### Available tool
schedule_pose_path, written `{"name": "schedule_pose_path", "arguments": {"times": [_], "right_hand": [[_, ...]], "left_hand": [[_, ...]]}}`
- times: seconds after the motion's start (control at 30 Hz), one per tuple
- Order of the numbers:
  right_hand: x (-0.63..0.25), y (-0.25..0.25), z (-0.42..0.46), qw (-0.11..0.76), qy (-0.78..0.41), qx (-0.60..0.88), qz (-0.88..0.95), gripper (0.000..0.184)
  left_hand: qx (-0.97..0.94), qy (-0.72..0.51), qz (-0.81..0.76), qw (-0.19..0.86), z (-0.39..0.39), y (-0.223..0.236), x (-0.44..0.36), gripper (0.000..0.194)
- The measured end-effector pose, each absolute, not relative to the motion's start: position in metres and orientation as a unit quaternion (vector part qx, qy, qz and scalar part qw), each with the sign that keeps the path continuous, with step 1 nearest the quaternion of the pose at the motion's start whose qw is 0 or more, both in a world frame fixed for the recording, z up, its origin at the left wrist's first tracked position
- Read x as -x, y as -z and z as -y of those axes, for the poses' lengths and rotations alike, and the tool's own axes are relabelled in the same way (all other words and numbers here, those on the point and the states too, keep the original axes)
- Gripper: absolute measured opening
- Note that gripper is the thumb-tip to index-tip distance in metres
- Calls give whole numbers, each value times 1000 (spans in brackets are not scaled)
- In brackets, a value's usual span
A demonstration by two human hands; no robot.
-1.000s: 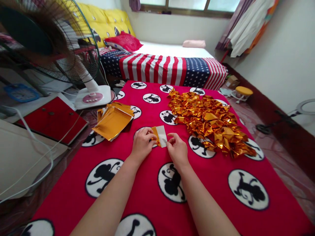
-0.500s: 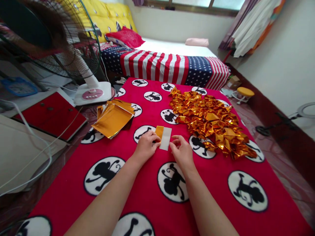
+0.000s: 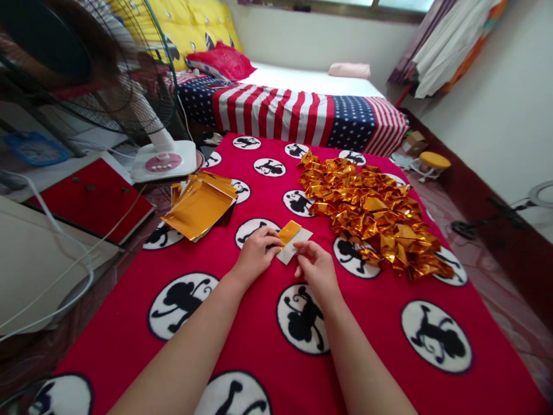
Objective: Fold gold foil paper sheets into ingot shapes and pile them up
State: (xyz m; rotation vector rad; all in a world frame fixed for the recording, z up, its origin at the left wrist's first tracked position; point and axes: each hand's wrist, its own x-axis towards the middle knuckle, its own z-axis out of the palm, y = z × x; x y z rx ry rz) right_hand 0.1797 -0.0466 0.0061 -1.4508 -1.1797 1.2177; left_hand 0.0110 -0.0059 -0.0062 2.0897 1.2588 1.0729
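Note:
A small sheet of gold foil paper point(image 3: 289, 231), partly folded so that a pale backing strip shows along its right side, lies at a slant on the red cloth point(image 3: 367, 323). My left hand point(image 3: 258, 252) pinches its lower left edge with thumb and bent fingers. At its right edge is my right hand point(image 3: 317, 268), thumb and forefinger closed on the pale strip. To the left, flat gold sheets point(image 3: 201, 207) are stacked loosely. Many folded gold foil pieces point(image 3: 371, 210) are heaped on the right, beyond my right hand.
An electric fan point(image 3: 164, 158) stands at the left, its cage near the stack. A bed point(image 3: 280, 112) with a striped cover lies past the cloth's far edge. On the right floor are a yellow stool point(image 3: 434, 160) and a cardboard box point(image 3: 415, 142).
The foil paper has turned clockwise from nearly upright to a slant. My right hand has moved slightly left onto its pale strip, while my left hand stays at the left edge.

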Motion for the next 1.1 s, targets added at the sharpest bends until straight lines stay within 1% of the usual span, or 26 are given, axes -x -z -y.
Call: {"name": "schedule_pose_path", "arguments": {"times": [0.1,0.2,0.27,0.33,0.43,0.57,0.8,1.1], "right_hand": [[-185,-4,51,407,-328,606,600,23],[-189,-8,53,376,-154,600,689,26],[-189,-11,53,373,-90,576,722,29],[-189,-12,53,369,-57,546,750,29],[-190,-9,51,356,-42,520,775,21],[-191,-2,46,356,-68,509,781,9],[-187,1,42,367,-128,544,744,6],[-175,3,37,358,-108,608,700,6]], "left_hand": [[-758,-389,-459,252,6,6,-9,12],[-757,-388,-457,260,6,6,-9,13],[-756,-389,-457,261,6,6,-8,13],[-757,-387,-456,262,6,5,-8,13],[-763,-379,-452,265,6,4,-7,14],[-769,-371,-447,269,6,3,-4,16],[-768,-370,-443,276,5,5,-2,19],[-764,-372,-445,284,4,5,-4,17]]}}
